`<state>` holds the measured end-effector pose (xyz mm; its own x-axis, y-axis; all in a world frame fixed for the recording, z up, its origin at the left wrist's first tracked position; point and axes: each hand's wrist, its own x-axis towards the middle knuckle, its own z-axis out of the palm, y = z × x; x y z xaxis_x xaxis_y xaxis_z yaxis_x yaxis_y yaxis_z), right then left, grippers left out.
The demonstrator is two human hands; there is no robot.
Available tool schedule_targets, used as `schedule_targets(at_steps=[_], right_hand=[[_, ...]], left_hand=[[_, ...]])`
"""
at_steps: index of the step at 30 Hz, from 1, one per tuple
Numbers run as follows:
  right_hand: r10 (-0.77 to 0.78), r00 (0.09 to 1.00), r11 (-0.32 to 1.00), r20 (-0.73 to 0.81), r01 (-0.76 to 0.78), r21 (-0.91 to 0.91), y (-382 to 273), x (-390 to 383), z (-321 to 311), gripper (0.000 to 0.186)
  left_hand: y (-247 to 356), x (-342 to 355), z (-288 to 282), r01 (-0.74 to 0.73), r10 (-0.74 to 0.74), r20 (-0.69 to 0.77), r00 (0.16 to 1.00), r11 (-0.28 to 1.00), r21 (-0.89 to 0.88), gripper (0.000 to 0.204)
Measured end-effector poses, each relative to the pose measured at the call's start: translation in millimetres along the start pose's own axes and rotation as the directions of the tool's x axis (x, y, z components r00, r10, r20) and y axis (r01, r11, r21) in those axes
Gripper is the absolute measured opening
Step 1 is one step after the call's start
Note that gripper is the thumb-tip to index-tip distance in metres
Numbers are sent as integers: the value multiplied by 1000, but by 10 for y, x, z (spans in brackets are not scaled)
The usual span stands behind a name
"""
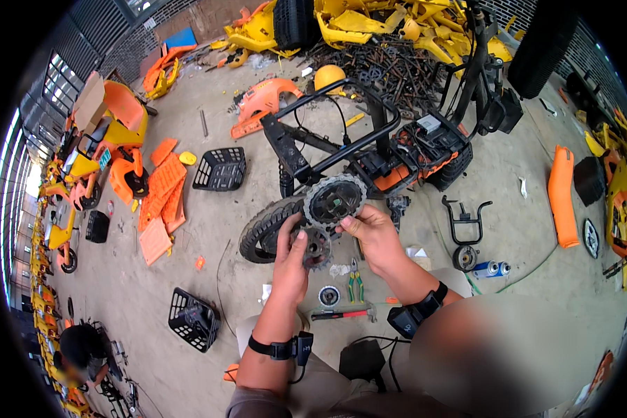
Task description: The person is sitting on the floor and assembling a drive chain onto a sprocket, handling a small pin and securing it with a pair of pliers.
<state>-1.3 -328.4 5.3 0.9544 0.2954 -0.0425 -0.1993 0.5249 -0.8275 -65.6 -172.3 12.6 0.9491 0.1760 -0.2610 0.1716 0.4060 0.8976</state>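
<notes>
Scattered orange plastic panels (164, 195) lie on the grey concrete floor (129, 285) at far left; next come two black slatted plastic baskets (194, 319); near the middle, a black treaded rubber tyre (252, 240) sits behind my left hand (291, 268), whose thumb and fingers grip the left edge of a small dark toothed metal disc (318, 252); I cannot tell how the hidden fingertips lie; a larger dark round disc with a silvery notched rim (336, 200) overlaps it in view, its lower right rim pinched between the thumb and bent fingers of my right hand (370, 238); below, a red-and-black hammer (343, 315) lies near green-handled pliers (356, 284); farther right are blue spray cans (491, 269) and a long orange plastic panel (563, 195).
</notes>
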Motion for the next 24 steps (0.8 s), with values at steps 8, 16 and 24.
schedule_targets(at_steps=[8, 16, 24], right_hand=[[55, 997, 993, 58, -49, -107, 103, -18, 65, 5], [77, 996, 967, 54, -61, -246, 163, 21, 112, 12], [93, 984, 933, 150, -34, -357, 82, 103, 170, 21]], left_hand=[[-23, 61, -90, -212, 206, 52, 977, 963, 165, 37], [29, 117, -127, -232, 230, 25, 973, 970, 77, 27], [117, 182, -157, -207, 207, -15, 978, 978, 4, 27]])
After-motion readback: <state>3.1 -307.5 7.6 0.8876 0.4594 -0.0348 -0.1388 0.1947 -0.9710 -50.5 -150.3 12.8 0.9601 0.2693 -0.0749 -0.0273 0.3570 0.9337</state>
